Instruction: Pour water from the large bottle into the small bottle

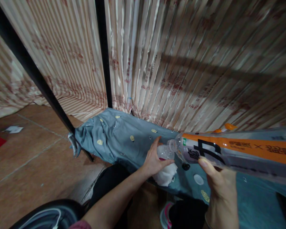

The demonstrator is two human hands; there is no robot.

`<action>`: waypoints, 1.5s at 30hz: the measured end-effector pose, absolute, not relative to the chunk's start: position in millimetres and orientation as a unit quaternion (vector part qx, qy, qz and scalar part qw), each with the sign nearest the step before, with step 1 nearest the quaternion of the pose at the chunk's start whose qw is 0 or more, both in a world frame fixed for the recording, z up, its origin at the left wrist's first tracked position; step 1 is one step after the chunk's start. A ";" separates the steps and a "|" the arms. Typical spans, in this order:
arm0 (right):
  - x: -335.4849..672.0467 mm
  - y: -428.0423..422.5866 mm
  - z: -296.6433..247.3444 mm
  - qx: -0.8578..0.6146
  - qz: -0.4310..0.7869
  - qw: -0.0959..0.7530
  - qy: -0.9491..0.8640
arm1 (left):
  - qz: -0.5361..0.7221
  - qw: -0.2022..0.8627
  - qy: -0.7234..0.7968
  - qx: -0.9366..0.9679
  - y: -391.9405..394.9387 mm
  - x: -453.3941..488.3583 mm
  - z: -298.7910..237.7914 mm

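Right hand (220, 187) – clamped on tilted bottle (240, 151) | left hand (154, 159) – closed around cup (165, 152) | both held over sheet (116, 140) edge

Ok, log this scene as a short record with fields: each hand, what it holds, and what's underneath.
left hand: grips a small clear cup and a white tissue
right hand: holds a large orange-labelled bottle, tilted, neck at the cup
surface: blue-grey patterned cloth
loose items: black cap and white disc on the cloth
backdrop: striped curtain
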State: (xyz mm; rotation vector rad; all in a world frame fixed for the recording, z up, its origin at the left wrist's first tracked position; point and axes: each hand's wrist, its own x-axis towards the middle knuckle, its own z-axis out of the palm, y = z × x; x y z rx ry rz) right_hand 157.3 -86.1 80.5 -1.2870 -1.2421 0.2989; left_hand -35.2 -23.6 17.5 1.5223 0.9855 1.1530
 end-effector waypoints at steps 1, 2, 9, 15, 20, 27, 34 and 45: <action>158.3 -86.2 79.3 -0.559 0.128 0.613 -0.544 | 0.472 0.478 0.404 0.621 -23.6 -35.1 17.5; 159.5 -86.3 77.8 -0.557 0.127 0.611 -0.547 | 0.472 0.480 0.405 0.619 -23.7 -35.1 17.5; 165.8 -86.4 69.6 -0.574 0.130 0.591 -0.552 | 0.469 0.479 0.401 0.624 -23.9 -36.3 18.0; 160.4 -86.1 75.4 -0.566 0.153 0.619 -0.523 | 0.470 0.476 0.400 0.626 -23.7 -37.0 17.2; 153.1 -85.7 81.7 -0.564 0.164 0.636 -0.500 | 0.470 0.477 0.399 0.627 -24.3 -37.6 16.4; 155.1 -83.9 83.1 -0.550 0.146 0.623 -0.537 | 0.463 0.482 0.398 0.628 -24.5 -38.1 16.9; 157.9 -85.9 79.5 -0.582 0.137 0.620 -0.509 | 0.467 0.496 0.362 0.636 -24.7 -43.8 15.5; 156.4 -86.4 77.5 -0.569 0.153 0.619 -0.519 | 0.496 0.477 0.383 0.616 -22.8 -44.8 9.5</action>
